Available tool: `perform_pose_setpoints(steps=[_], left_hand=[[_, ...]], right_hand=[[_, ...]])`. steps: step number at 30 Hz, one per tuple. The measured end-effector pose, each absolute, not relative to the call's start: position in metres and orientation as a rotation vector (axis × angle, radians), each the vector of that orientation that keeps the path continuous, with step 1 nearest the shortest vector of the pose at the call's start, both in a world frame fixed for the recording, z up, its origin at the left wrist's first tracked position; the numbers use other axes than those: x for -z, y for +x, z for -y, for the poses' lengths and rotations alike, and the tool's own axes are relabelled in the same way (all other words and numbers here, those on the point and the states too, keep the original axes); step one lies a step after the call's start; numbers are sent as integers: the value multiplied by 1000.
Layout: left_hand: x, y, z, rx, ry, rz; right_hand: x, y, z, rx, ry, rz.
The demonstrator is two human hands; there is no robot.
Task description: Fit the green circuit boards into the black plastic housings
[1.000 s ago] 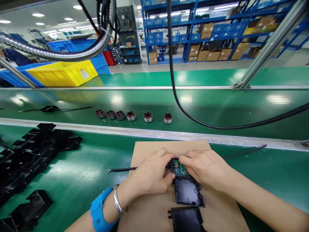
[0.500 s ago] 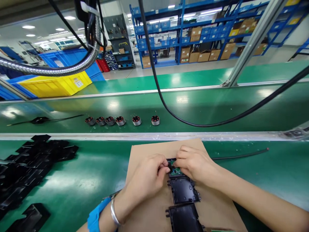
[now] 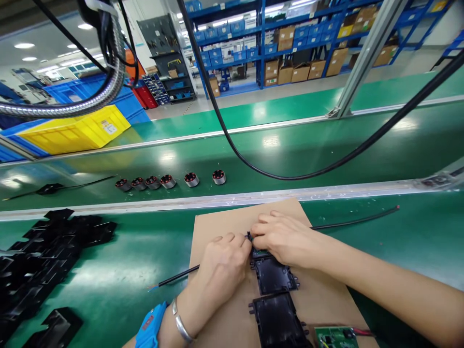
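On a brown cardboard sheet (image 3: 224,319) my left hand (image 3: 223,263) and my right hand (image 3: 281,237) meet over a small black housing with a green circuit board (image 3: 259,253), mostly hidden under my fingers. Both hands pinch at its far left corner, where a thin black cable (image 3: 177,277) runs out to the left. Two more black plastic housings (image 3: 273,276) (image 3: 279,321) lie in a row just below it. Another green circuit board (image 3: 335,337) lies at the sheet's lower right edge.
A pile of black plastic housings (image 3: 39,256) covers the bench at left. Several small round motors (image 3: 168,181) stand on the green conveyor belt (image 3: 290,154). A second thin cable (image 3: 357,220) lies at right. A thick black hose (image 3: 253,169) hangs over the belt; a yellow bin (image 3: 72,130) sits far left.
The view has shifted, so everything sits lower and further left. My hands stayed on the housing with the board, with the fingers now pinched closer at its corner. The board at lower right came into view.
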State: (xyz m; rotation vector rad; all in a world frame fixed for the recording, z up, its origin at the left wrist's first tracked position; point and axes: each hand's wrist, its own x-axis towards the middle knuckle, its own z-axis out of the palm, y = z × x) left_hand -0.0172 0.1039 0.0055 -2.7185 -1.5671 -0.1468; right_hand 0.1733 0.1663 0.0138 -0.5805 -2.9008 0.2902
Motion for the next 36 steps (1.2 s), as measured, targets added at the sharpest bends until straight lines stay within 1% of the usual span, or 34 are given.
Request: perform_pose_setpoints(steps=[4,8,12,14,16,21,26,31,33,36], left_hand=[[-6,-22,-109,184,-2738,1624],[-5,-29,-108,313,-2742,1667],[-1,-33,-104,399,-2741,1664],[1,-32,-104,409,-2750,1654],[2,-32,-104,406,-2762,1646],[2,-31,-108,395,-2794,1655],[-15,-34,-110,432,-2829,1687],[-37,-21,-104,510,-2905,1686],[-38,-11,-103,465,-2990,1614],[-32,-2,-103,368,-2998,1507]], right_hand=[[-20,169,-164,-379,-741,2857],[-21,175,-153,-417,-856,2763],[-26,170,-135,-242,-1006,2758],[-29,162,-127,-135,-974,2834],[-30,153,-124,-98,-880,2913],[-32,143,-135,-284,-894,2890],[-41,177,-150,-357,-866,2793],[-32,223,-157,-616,-1126,2463],[-24,230,-157,-693,-1178,2467],[-18,230,-157,-718,-1186,2491]])
